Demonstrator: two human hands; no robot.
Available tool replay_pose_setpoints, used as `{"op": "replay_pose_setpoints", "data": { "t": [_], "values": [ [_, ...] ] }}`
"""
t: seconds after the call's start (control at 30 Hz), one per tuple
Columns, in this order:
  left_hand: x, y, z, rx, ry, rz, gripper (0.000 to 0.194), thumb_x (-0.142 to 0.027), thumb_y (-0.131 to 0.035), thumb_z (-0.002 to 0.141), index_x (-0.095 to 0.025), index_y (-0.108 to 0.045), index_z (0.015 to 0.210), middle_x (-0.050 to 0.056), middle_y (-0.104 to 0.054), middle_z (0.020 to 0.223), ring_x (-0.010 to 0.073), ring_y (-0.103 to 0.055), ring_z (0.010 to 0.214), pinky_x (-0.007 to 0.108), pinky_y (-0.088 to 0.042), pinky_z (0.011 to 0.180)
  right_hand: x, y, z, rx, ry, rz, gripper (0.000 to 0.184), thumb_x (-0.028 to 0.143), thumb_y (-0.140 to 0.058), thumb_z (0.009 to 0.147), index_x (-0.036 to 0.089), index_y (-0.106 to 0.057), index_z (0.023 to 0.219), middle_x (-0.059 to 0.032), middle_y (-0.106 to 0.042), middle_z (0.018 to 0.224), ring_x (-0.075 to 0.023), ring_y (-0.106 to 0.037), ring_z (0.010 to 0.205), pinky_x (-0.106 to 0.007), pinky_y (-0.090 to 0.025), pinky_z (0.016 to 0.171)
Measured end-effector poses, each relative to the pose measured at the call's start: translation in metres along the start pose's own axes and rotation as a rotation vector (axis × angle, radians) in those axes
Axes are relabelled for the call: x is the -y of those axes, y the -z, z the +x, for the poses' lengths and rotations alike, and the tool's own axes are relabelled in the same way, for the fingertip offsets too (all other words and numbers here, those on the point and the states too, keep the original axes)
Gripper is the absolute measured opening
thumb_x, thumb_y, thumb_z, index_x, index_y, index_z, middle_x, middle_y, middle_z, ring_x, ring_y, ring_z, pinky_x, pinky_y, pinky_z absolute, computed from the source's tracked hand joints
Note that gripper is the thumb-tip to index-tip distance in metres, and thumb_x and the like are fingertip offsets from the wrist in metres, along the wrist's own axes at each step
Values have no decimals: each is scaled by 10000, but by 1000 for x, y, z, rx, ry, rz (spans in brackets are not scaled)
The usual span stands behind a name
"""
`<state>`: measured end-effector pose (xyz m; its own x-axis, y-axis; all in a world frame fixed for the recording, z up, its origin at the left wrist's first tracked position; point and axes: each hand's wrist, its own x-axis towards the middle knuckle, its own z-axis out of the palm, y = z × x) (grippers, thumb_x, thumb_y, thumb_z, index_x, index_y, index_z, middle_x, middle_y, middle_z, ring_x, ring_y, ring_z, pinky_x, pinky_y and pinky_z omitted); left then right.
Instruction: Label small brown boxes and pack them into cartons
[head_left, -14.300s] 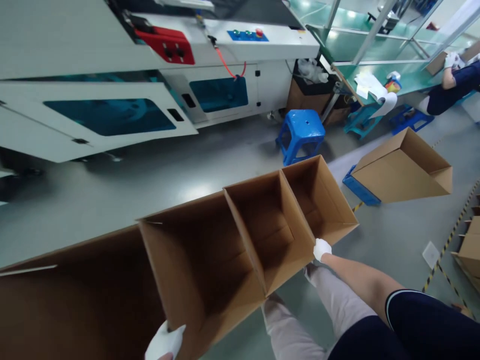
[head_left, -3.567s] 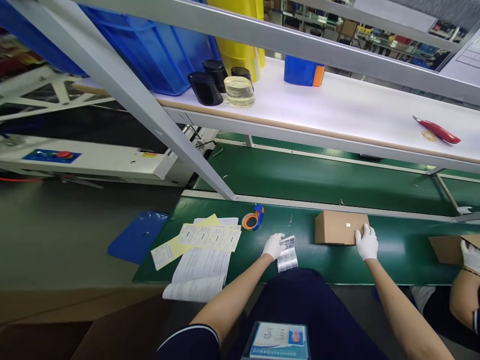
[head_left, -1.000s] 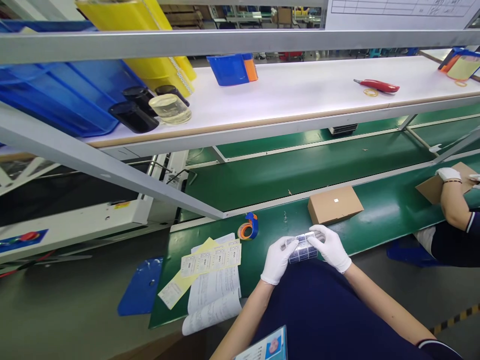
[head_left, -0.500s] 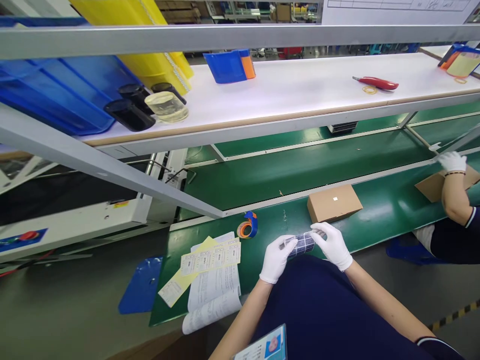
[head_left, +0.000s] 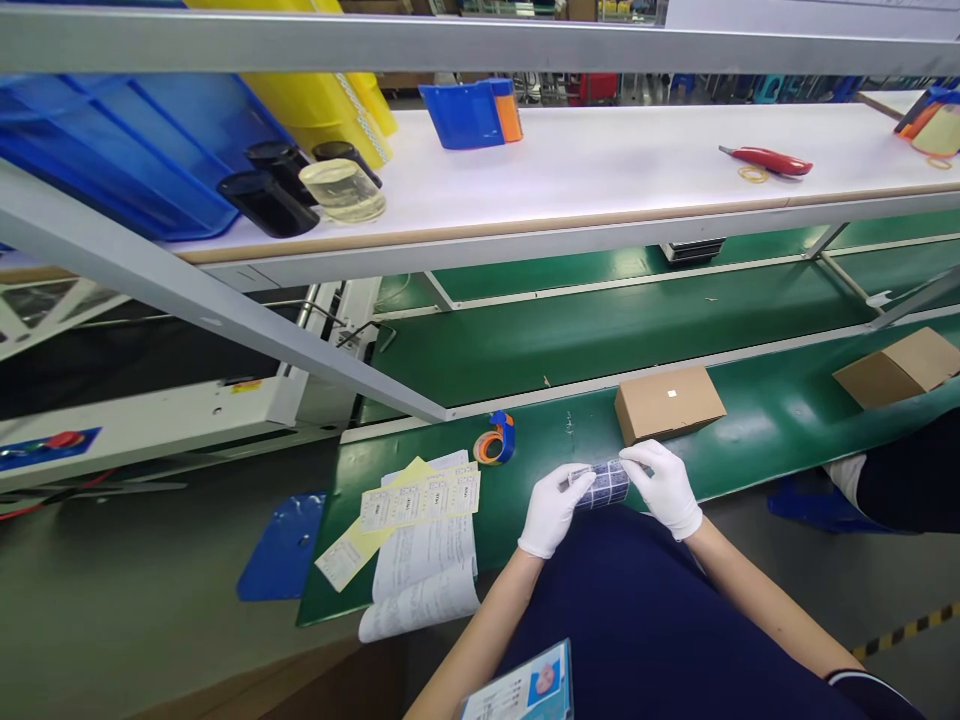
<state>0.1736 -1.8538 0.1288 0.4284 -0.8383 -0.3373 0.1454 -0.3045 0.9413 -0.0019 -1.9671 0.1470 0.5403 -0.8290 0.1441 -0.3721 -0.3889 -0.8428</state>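
A dark blue sheet of labels [head_left: 604,484] with pale grid lines is held between my two white-gloved hands, close to my body; it looks slightly curled. My left hand [head_left: 553,508] pinches its left end. The fingers of my right hand [head_left: 663,488] are closed at its upper right corner. Just beyond my right hand stands a closed brown cardboard box [head_left: 669,405] on the green bench. To the left of my left hand lies a blue and orange tape dispenser [head_left: 496,440].
Yellow label strips [head_left: 420,500] and printed papers [head_left: 424,570] lie on the bench's left end. A white shelf [head_left: 600,160] above carries a red knife [head_left: 769,160], black cylinders and a blue bin [head_left: 135,150]. Another box [head_left: 900,368] sits at right, near a co-worker.
The view has tilted a little downward. My hands keep their hold on the label sheet, almost unmoved. At right, the co-worker's gloved hand has withdrawn from the open box.
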Motion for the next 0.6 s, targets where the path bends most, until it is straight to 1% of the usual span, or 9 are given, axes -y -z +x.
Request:
{"op": "replay_pose_setpoints", "data": {
  "t": [0.17, 0.23, 0.3, 0.37, 0.43, 0.5, 0.57, 0.6],
  "values": [
    [2, -4, 1, 7, 22, -37, 348, -481, -760, 822, -168, -769, 975, 67, -780, 962, 224, -710, 913, 310, -558, 826, -4, -2, -1, -4, 87, -106, 182, 244, -578, 968, 241, -761, 961, -53, -687, 948, -184, -660, 893, -355, -551, 851],
    [3, -5, 1, -10, 45, -43, 371, -500, -754, 826, -162, -767, 977, 75, -781, 957, 232, -712, 912, 315, -557, 813, -3, 0, -1, -3, 120, -125, 187, 232, -569, 971, 237, -754, 941, -59, -671, 949, -190, -646, 907, -367, -550, 851],
    [3, -6, 2, -45, 67, -36, 391, -516, -748, 829, -156, -768, 980, 83, -782, 955, 238, -712, 913, 317, -552, 804, -1, 2, 0, -30, 141, -120, 187, 230, -566, 973, 234, -747, 925, -66, -658, 955, -197, -634, 926, -382, -552, 855],
    [1, -8, 1, -49, 69, -32, 392, -516, -742, 835, -157, -767, 991, 85, -783, 967, 239, -711, 921, 322, -551, 817, 2, 4, 1, -75, 157, -95, 176, 229, -570, 972, 236, -741, 934, -73, -666, 995, -204, -632, 970, -397, -556, 883],
    [-3, -11, 0, -14, 42, -28, 371, -502, -740, 839, -165, -764, 994, 78, -782, 986, 235, -712, 936, 327, -553, 848, 4, 5, 2, -86, 164, -50, 164, 222, -585, 964, 248, -737, 1020, -70, -694, 1064, -207, -641, 1036, -407, -560, 935],
    [-7, -15, -2, 22, 11, -18, 343, -483, -744, 837, -174, -760, 985, 68, -780, 993, 231, -713, 946, 330, -555, 873, 3, 4, 2, -41, 150, 0, 251, 210, -602, 953, 270, -703, 1175, -52, -722, 1096, -197, -661, 1052, -400, -569, 957],
    [-11, -20, -2, 30, 3, -15, 329, -472, -744, 836, -179, -758, 986, 63, -779, 999, 231, -714, 955, 331, -556, 883, 1, 2, 3, 1, 121, 23, 373, 198, -608, 945, 284, -642, 1306, -32, -744, 1056, -184, -685, 986, -387, -584, 929],
    [-12, -22, -2, 30, 6, -18, 330, -472, -740, 838, -180, -757, 991, 64, -780, 1003, 232, -714, 958, 332, -556, 885, -1, 1, 4, 9, 113, 17, 411, 189, -606, 943, 287, -620, 1342, -24, -749, 1025, -179, -689, 946, -384, -588, 908]
  ]
}}
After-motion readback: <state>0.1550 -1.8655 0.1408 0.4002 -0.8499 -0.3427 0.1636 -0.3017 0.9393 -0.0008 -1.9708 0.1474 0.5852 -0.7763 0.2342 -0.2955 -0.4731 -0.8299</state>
